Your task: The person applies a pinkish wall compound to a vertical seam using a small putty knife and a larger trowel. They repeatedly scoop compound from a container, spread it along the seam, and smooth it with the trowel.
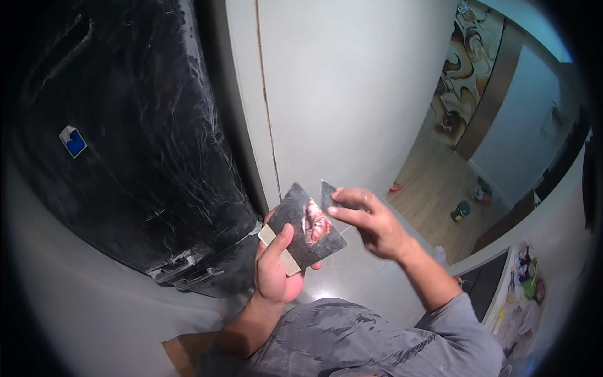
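My left hand (274,273) grips a dark gray plate (289,213) in front of my chest, thumb laid across the upper face and fingers curled around beneath, with only a little of them showing past the edge. The thumb crosses a cream strip (281,250) along the plate's near-left side. On the dark face, right of center, sits a streaky dab of red-and-white paste (316,223).

My right hand (377,231), its fingers drawn together in a pinch, holds a smaller dark gray blade (326,196) just beyond the plate's upper-right edge. Two of my fingertips press against the blade's right side; the rest of the hand bends back toward the wrist. The blade stands apart from the paste; whether its lower end touches the plate, I cannot tell.

Both forearms reach up past my gray shirt (352,333), which is marked with darker patches. To my left rises a black panel (138,113) streaked with pale dust, bearing a blue-and-white sticker (73,142). Ahead stands a smooth, pale panel (345,94). Off to my right, well apart from my hands, a green tub (460,211) rests on the wood-toned floor (418,166).
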`<action>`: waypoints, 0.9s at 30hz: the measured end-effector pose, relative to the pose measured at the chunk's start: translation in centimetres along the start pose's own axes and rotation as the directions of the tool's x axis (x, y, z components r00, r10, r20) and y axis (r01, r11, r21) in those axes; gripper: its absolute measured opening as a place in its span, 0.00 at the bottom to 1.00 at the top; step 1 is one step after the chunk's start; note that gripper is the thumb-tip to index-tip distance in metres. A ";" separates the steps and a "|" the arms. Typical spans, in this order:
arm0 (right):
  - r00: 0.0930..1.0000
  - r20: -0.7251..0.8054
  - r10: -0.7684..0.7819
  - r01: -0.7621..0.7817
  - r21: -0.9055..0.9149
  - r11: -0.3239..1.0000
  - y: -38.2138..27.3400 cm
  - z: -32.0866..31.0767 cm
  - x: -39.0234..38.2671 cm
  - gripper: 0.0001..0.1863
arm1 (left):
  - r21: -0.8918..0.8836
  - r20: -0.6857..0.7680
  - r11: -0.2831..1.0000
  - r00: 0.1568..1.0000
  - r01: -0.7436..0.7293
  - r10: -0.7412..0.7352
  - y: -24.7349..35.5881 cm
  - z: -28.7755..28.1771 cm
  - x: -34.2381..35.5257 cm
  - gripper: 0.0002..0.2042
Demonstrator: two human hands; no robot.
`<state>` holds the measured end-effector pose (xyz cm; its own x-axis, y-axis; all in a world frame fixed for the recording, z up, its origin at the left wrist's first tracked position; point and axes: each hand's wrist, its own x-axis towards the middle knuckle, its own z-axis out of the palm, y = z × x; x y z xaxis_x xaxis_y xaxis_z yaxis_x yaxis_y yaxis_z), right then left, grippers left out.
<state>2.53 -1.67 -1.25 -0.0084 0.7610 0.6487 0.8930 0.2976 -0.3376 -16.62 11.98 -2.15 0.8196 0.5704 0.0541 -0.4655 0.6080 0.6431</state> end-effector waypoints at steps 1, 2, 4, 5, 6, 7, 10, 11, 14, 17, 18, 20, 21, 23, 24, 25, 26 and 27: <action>0.996 0.052 0.065 -0.059 -0.106 0.993 0.8 -0.7 -0.7 0.35 | 0.028 0.024 0.999 0.999 -0.041 0.040 0.0 -0.1 0.0 0.23; 0.988 0.025 0.151 -0.152 0.020 0.988 1.1 -1.3 -1.3 0.34 | 0.070 0.027 0.993 0.996 -0.091 0.089 0.1 -0.4 0.0 0.23; 0.879 -0.182 0.441 -0.247 0.616 0.748 0.8 -1.9 -2.3 0.32 | 0.135 0.069 0.949 0.958 -0.284 0.277 0.0 -1.0 0.3 0.23; 0.771 -0.208 0.601 -0.166 0.846 0.506 0.2 -1.8 -2.6 0.31 | 0.220 0.052 0.911 0.937 -0.348 0.346 -0.2 -1.2 0.5 0.23; 0.702 -0.257 0.664 -0.066 0.905 0.420 -0.6 -1.4 -2.8 0.34 | 0.295 0.050 0.857 0.902 -0.423 0.428 -0.5 -1.4 0.8 0.22; 0.699 -0.192 0.689 -0.097 0.929 0.357 -1.4 -0.8 -2.6 0.35 | 0.368 0.060 0.791 0.861 -0.489 0.505 -0.9 -1.5 1.2 0.22; 0.651 0.014 0.759 -0.201 0.967 0.154 -3.9 1.5 -2.2 0.39 | 0.579 0.173 0.516 0.713 -0.631 0.679 -2.1 -1.8 1.3 0.19; 0.624 0.063 0.779 -0.281 0.948 0.148 -4.3 2.2 -1.9 0.40 | 0.644 0.263 0.342 0.617 -0.685 0.742 -2.3 -1.9 1.4 0.19; 0.660 0.058 0.749 -0.285 0.942 0.177 -4.5 3.3 -1.1 0.41 | 0.696 0.291 0.307 0.646 -0.649 0.706 -3.2 -1.9 0.8 0.18; 0.674 -0.009 0.739 -0.221 0.952 0.214 -3.8 3.6 -0.1 0.40 | 0.771 0.383 0.160 0.650 -0.616 0.656 -3.2 -2.1 0.1 0.19; 0.681 -0.023 0.732 -0.201 0.955 0.217 -3.6 3.5 0.3 0.40 | 0.780 0.382 0.165 0.668 -0.604 0.639 -3.2 -2.2 -0.2 0.19; 0.710 -0.047 0.703 -0.119 0.976 0.185 -3.4 3.1 1.0 0.41 | 0.809 0.375 0.176 0.724 -0.561 0.579 -3.4 -2.2 -0.9 0.19; 0.717 -0.079 0.692 -0.084 0.976 0.199 -3.3 2.7 1.3 0.41 | 0.828 0.369 0.182 0.760 -0.530 0.535 -3.5 -2.2 -1.4 0.19; 0.741 -0.110 0.663 -0.006 0.985 0.170 -3.3 1.9 1.7 0.42 | 0.830 0.323 0.239 0.784 -0.504 0.530 -3.6 -1.9 -1.7 0.19; 0.762 -0.173 0.623 -0.007 0.961 0.276 -3.2 1.2 1.7 0.45 | 0.808 0.285 0.289 0.770 -0.513 0.570 -3.4 -1.7 -1.6 0.20; 0.842 -0.209 0.497 0.053 0.950 0.309 -3.3 0.5 1.4 0.43 | 0.770 0.318 0.274 0.719 -0.576 0.618 -3.3 -1.5 -1.4 0.20; 0.882 -0.288 0.373 0.031 0.826 0.563 -3.1 0.2 1.4 0.42 | 0.319 0.031 0.887 0.939 -0.335 0.343 -2.7 -1.4 -1.7 0.21; 0.926 -0.359 0.118 0.146 0.628 0.764 -3.1 0.2 1.1 0.42 | 0.198 0.032 0.928 0.948 -0.317 0.317 -2.0 -1.4 -1.3 0.22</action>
<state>-0.34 -1.61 0.35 0.2592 0.5331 0.8054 0.3987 0.7004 -0.5919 -17.28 10.82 -4.58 0.6401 0.7157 0.2794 -0.6253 0.2740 0.7307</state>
